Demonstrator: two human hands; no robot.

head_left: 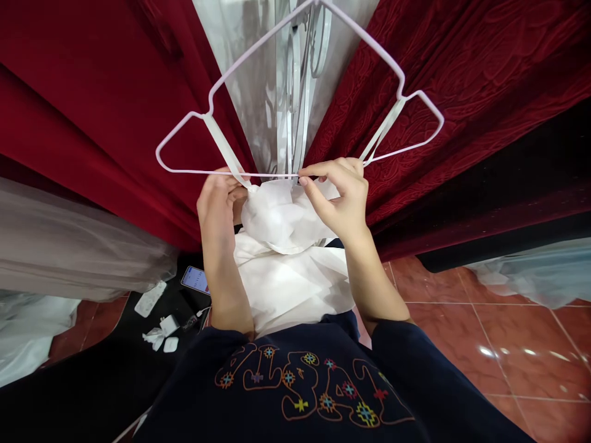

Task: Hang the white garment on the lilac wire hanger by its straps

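Observation:
A pale pink hanger [369, 42] hangs in front of me, with white straps [225, 147] looped at both shoulder notches. Below its bottom bar, a white garment [295, 277] with a ruffled top drapes down toward my lap. My right hand [339, 191] pinches the middle of the bottom bar with thumb and fingertips, at the garment's top edge. My left hand [219, 197] is at the left end of the garment's top, beside the strap, its fingers curled behind the bar and cloth; what they grip is partly hidden.
Dark red curtains [115, 92] flank white sheer fabric and a white metal frame [300, 92]. On a black surface at lower left lie a lit phone [195, 280], a white charger [169, 324] and a white case [170, 344]. Red floor tiles [508, 332] show at right.

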